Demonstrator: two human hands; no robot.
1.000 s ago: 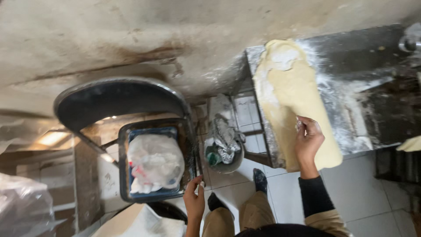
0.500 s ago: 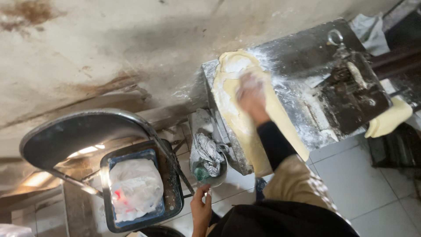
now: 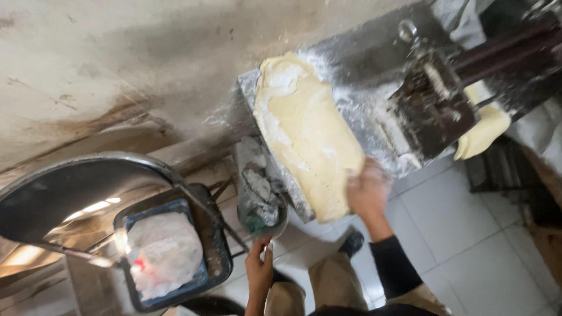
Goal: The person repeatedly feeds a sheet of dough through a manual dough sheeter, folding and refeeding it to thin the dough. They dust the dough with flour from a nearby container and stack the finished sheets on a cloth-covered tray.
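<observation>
Sliding back from the far end, the blurred right hand presses the floured dough sheet's near edge; the left hand, fingers loosely curled, hangs empty.

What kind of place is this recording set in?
Probably a small bakery or noodle workshop: a floured dough sheet lies on a metal roller machine, the right hand on it, above a tiled floor.

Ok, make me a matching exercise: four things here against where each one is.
Things:
1. dough sheet
2. white bag
3. right hand
4. left hand

Places:
a. under the small pail
b. on the near end of the dough
c. in the dark tray
d. on the floured metal table

Pairs: 1-d, 2-c, 3-b, 4-a
</observation>
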